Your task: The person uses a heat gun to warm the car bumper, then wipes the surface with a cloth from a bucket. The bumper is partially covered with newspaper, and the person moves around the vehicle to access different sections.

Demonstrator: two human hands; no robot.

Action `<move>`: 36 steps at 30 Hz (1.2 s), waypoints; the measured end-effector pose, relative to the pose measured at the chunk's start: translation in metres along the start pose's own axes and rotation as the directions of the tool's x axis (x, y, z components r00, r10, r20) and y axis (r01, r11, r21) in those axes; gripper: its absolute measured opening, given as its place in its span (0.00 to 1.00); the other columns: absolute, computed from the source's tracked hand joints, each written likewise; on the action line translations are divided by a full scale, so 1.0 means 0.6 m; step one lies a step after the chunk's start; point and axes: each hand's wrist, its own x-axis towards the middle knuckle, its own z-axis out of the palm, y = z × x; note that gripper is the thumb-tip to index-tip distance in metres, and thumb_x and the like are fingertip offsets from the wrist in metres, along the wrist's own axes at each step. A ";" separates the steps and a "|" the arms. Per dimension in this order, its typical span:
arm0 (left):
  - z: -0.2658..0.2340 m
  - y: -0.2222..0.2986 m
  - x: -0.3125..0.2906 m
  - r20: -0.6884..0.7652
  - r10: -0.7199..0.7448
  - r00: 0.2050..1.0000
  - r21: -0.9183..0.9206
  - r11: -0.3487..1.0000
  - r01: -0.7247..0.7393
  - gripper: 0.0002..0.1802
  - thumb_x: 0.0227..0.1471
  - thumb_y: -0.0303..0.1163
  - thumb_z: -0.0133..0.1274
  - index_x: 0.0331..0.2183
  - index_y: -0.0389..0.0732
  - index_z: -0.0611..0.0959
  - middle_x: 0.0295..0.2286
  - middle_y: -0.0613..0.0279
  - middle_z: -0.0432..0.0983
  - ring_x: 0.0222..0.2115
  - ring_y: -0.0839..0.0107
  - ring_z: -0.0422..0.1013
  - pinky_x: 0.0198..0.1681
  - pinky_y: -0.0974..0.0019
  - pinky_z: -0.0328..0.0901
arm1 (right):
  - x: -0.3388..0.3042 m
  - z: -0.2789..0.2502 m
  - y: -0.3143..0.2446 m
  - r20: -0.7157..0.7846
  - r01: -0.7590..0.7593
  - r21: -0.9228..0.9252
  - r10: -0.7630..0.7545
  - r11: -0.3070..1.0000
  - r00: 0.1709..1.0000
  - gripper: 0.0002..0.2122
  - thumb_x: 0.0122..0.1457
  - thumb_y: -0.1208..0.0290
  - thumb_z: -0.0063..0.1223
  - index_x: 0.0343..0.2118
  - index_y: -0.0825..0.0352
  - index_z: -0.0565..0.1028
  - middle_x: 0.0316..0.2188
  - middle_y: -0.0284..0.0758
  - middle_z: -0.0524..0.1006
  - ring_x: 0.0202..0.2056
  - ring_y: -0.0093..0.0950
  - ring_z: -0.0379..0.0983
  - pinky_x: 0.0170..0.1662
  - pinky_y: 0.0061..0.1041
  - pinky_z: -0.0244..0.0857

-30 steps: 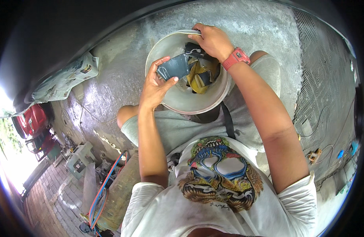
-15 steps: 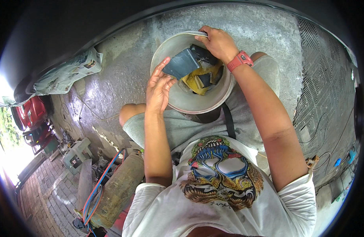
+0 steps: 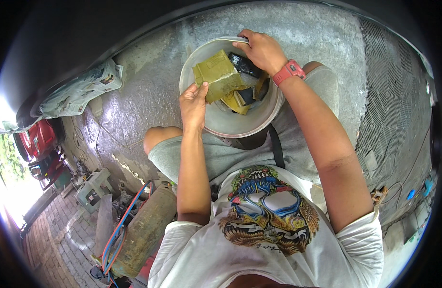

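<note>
A whitish bucket [image 3: 220,119] stands between my bent legs. My left hand [image 3: 192,105] pinches a sheet of sandpaper [image 3: 213,72] by its lower left corner, thumb on top, holding it over the bucket's mouth. The sheet's yellow, printed backing faces up, with a crease across it. My right hand [image 3: 262,52] grips the far right of the bucket's rim. Inside the bucket lie a black, wet-looking piece [image 3: 245,66] and more yellow and dark sandpaper pieces [image 3: 236,104], partly covered by the sheet.
Newspaper-covered material [image 3: 82,93] hangs at the far left below a dark overhanging surface. A rusty gas cylinder [image 3: 146,228] with red and blue hoses [image 3: 120,230] lies at the lower left. Ridged flooring [image 3: 393,96] lies on the right.
The sandpaper sheet has turned over from its dark side to its yellow backing. My left fingers, stretched along it before, now pinch its corner. My right hand stays on the rim.
</note>
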 end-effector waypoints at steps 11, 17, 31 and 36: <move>0.009 0.002 0.000 0.058 0.007 0.998 -0.019 1.000 -0.006 0.15 0.71 0.36 0.45 0.48 0.38 0.82 0.37 0.66 0.82 0.33 0.80 0.73 0.37 0.70 0.69 | 0.003 0.006 0.007 -0.008 0.006 0.017 -0.006 1.000 1.000 0.19 0.64 0.52 0.55 0.44 0.65 0.79 0.32 0.48 0.82 0.37 0.48 0.79 0.41 0.43 0.72; -0.001 -0.008 0.014 0.011 0.166 0.986 0.074 0.983 -0.167 0.16 0.65 0.29 0.47 0.52 0.40 0.81 0.46 0.61 0.80 0.45 0.67 0.76 0.51 0.61 0.70 | 0.001 -0.001 0.000 0.044 -0.013 0.014 0.012 1.000 0.999 0.20 0.63 0.52 0.55 0.48 0.64 0.79 0.37 0.49 0.82 0.42 0.49 0.79 0.46 0.44 0.72; 0.106 -0.127 0.044 0.567 -0.331 0.754 0.821 0.159 -0.548 0.30 0.55 0.35 0.59 0.59 0.48 0.76 0.58 0.54 0.71 0.60 0.54 0.66 0.61 0.55 0.64 | 0.005 0.010 0.015 0.001 0.027 -0.004 -0.027 1.000 1.000 0.21 0.64 0.49 0.54 0.46 0.64 0.80 0.32 0.47 0.82 0.38 0.48 0.79 0.43 0.42 0.72; 0.136 -0.183 0.084 0.430 -0.464 0.775 0.792 -0.219 -0.570 0.36 0.55 0.42 0.59 0.64 0.53 0.70 0.66 0.59 0.61 0.66 0.56 0.58 0.64 0.54 0.61 | 0.007 0.015 0.015 0.010 -0.004 -0.006 0.004 1.000 1.000 0.21 0.63 0.48 0.54 0.46 0.64 0.80 0.33 0.46 0.83 0.40 0.47 0.80 0.45 0.42 0.72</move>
